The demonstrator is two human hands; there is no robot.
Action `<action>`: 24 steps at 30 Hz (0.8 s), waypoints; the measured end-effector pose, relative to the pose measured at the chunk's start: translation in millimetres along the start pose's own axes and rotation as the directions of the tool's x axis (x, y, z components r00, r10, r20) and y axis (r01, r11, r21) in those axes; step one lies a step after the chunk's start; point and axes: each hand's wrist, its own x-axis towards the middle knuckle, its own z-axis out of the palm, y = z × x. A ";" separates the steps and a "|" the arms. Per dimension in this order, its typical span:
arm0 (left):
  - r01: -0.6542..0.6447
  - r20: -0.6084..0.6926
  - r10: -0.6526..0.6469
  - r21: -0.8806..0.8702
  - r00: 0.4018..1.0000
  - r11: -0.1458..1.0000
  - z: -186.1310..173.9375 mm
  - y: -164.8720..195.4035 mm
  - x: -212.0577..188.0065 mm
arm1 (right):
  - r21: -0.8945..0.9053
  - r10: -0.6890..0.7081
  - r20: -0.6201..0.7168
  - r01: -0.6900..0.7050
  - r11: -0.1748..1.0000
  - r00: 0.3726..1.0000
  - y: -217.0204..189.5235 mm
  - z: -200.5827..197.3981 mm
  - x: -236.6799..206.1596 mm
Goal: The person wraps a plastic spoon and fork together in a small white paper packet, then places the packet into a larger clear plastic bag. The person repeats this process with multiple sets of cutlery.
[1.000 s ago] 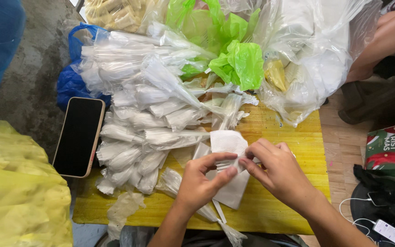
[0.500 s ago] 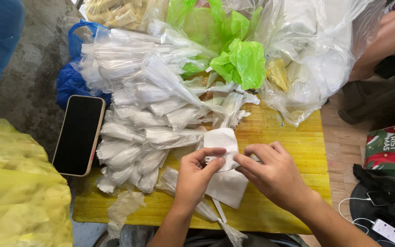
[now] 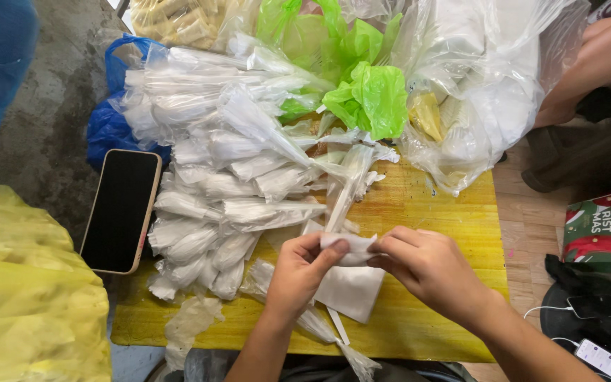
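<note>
Nearest the camera, both hands meet over the yellow table [image 3: 419,322]. The left hand [image 3: 298,272] and right hand [image 3: 429,269] pinch a folded white napkin [image 3: 344,247] between thumb and fingers, closed on its upper edge, wrists angled inward; its lower part [image 3: 351,290] lies on the table just below. A clear plastic sleeve [image 3: 348,187] rises from beside the napkin. Beyond, a large heap of finished wrapped packets [image 3: 220,184] suggests the packing is well along, though this piece is not yet bagged. Left of the heap rests a dark phone [image 3: 121,210]; farther back sit green bags [image 3: 373,95].
</note>
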 end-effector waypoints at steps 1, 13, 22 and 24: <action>0.015 0.037 -0.017 0.049 0.999 0.999 -2.9 1.6 -1.3 | 0.018 0.035 0.025 -0.036 0.999 0.999 1.4 -0.6 -0.4; -0.015 0.024 0.009 0.266 1.000 0.964 -7.1 8.8 4.4 | -0.104 -0.206 0.020 0.207 0.973 0.978 -7.1 -2.7 6.4; -0.289 0.283 0.132 0.636 0.950 0.716 -0.2 47.5 5.4 | -0.062 -0.125 0.044 0.128 0.990 0.991 3.9 -0.3 1.8; -0.432 0.382 0.213 0.693 0.899 0.577 3.5 59.4 6.2 | 0.043 -0.061 0.003 0.060 0.997 0.998 5.4 -0.6 2.5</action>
